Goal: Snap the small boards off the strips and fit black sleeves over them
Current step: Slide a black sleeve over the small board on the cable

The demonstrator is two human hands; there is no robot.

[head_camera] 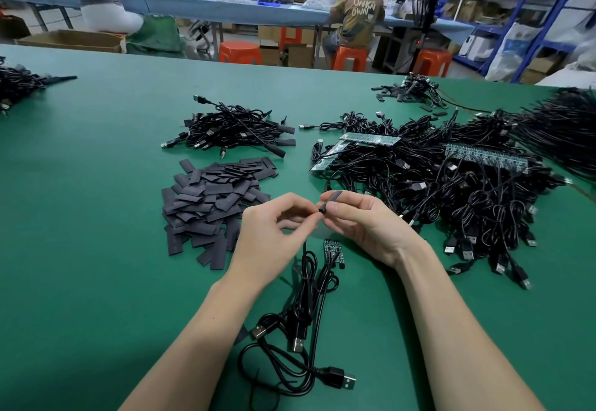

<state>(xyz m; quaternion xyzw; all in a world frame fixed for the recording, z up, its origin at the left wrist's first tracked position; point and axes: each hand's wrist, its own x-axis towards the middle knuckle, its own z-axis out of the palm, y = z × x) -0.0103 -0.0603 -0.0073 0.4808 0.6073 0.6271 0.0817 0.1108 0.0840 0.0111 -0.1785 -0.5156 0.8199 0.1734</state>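
Note:
My right hand (364, 226) pinches a black sleeve (329, 199) that stands tilted between thumb and fingers. My left hand (274, 230) pinches the lower end of that sleeve, where a thin black cable (305, 251) hangs down; the board inside is hidden. One small green board (333, 251) lies on the green table (96, 249) just below my hands, wired to a bundle of black USB cables (300, 330). A heap of flat black sleeves (209, 204) lies left of my hands. Green board strips (371, 140) (487, 157) rest on the cable pile at the right.
A finished-looking cable bunch (232, 129) sits behind the sleeve heap. A large tangle of USB cables (451, 191) fills the right side, with more sleeves (406, 92) at the far right. Another cable heap (19, 84) lies far left. People sit at a bench beyond the table.

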